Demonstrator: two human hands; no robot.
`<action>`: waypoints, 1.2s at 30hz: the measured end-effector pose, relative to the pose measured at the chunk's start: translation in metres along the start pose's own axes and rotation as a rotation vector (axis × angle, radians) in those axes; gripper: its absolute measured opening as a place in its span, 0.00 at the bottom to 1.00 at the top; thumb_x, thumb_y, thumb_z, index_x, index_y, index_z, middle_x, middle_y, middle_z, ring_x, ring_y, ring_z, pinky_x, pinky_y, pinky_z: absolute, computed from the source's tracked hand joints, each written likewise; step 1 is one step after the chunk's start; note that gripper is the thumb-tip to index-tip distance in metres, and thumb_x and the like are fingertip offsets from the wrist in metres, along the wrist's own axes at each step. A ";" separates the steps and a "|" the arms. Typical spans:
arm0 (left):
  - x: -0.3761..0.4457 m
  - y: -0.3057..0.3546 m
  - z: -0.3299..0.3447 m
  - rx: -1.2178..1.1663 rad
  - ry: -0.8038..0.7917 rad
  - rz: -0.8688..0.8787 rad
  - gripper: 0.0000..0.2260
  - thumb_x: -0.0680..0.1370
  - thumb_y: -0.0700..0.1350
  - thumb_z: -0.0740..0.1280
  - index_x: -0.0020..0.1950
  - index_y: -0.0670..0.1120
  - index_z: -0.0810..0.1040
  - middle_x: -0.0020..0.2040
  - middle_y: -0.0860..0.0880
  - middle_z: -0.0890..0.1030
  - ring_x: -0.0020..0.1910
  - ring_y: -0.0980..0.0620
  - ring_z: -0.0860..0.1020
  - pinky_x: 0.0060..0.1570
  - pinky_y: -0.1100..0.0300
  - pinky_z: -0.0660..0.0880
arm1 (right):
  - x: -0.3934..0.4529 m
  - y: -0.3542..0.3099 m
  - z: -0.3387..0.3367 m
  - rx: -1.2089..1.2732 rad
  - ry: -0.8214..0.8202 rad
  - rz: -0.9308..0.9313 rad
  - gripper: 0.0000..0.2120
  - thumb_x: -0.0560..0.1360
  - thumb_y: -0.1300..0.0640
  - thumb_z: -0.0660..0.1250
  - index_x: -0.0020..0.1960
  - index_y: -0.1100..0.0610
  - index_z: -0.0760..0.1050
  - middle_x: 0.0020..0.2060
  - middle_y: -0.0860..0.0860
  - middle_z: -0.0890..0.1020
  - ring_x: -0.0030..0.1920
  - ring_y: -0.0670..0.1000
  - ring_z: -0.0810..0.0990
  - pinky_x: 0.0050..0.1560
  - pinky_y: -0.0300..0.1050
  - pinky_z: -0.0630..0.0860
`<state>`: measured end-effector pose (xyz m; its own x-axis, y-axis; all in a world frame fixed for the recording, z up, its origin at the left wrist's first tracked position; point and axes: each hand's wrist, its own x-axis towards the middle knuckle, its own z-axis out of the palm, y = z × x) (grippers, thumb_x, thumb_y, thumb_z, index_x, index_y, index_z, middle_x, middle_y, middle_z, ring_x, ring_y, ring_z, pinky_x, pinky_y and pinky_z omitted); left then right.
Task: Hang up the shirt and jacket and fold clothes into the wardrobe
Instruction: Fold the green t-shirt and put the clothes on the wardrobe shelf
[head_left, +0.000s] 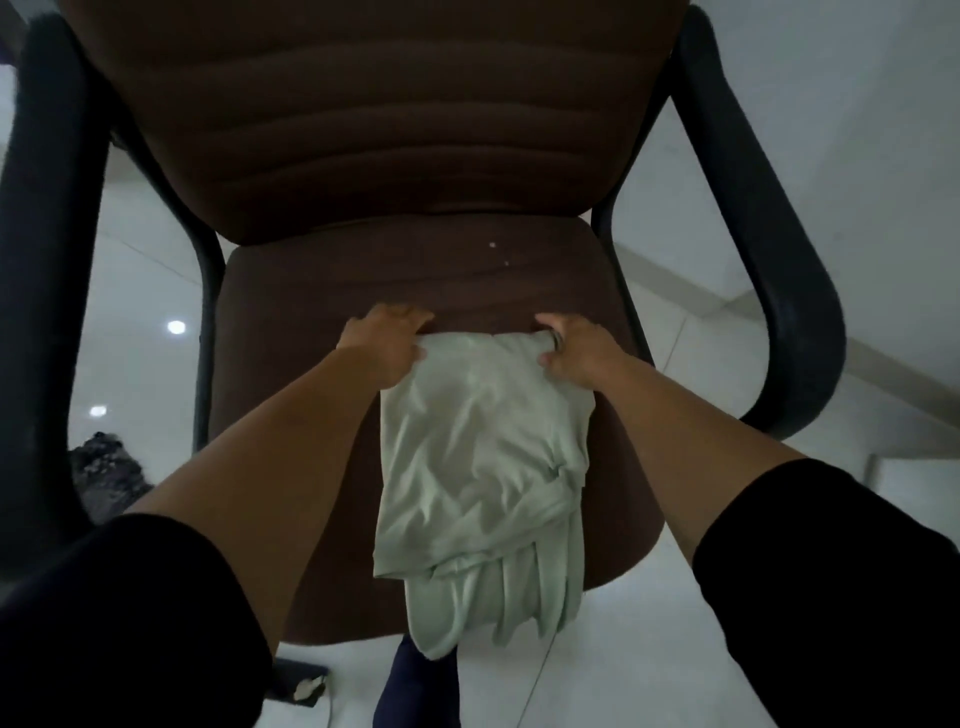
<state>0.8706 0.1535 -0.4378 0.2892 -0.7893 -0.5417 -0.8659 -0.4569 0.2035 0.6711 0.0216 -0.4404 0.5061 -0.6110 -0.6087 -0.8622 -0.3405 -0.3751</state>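
My left hand (383, 347) and right hand (570, 349) each grip a far corner of the pale green garment (480, 457), which lies folded on the brown chair seat (291, 322), its near end hanging over the front edge.

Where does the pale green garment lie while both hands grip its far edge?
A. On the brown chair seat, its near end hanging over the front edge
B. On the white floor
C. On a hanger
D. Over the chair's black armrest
A: the pale green garment lies on the brown chair seat, its near end drooping past the front edge, gripped by the left hand and right hand.
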 end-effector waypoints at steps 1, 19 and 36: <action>0.007 0.000 0.001 0.000 -0.050 0.007 0.26 0.79 0.51 0.62 0.75 0.54 0.59 0.75 0.49 0.62 0.73 0.47 0.60 0.69 0.45 0.59 | 0.005 -0.001 -0.002 -0.037 -0.062 0.009 0.32 0.76 0.54 0.67 0.76 0.49 0.57 0.74 0.54 0.61 0.73 0.54 0.62 0.72 0.45 0.59; 0.009 -0.003 -0.107 0.006 0.541 0.029 0.07 0.76 0.49 0.66 0.52 0.48 0.75 0.52 0.46 0.75 0.52 0.44 0.75 0.55 0.48 0.63 | 0.001 -0.056 -0.092 -0.378 0.594 -0.181 0.16 0.78 0.59 0.60 0.62 0.47 0.77 0.55 0.53 0.76 0.60 0.57 0.68 0.56 0.51 0.63; -0.195 0.044 0.146 -0.238 0.167 -0.182 0.19 0.70 0.65 0.66 0.55 0.55 0.74 0.59 0.53 0.71 0.62 0.50 0.70 0.60 0.48 0.64 | -0.182 0.076 0.121 -0.177 0.244 -0.205 0.10 0.72 0.52 0.66 0.49 0.56 0.80 0.55 0.51 0.71 0.60 0.54 0.68 0.59 0.49 0.65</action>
<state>0.7162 0.3470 -0.4428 0.5096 -0.7335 -0.4498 -0.6804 -0.6635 0.3112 0.5162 0.1934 -0.4428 0.6671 -0.6626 -0.3406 -0.7447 -0.5790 -0.3320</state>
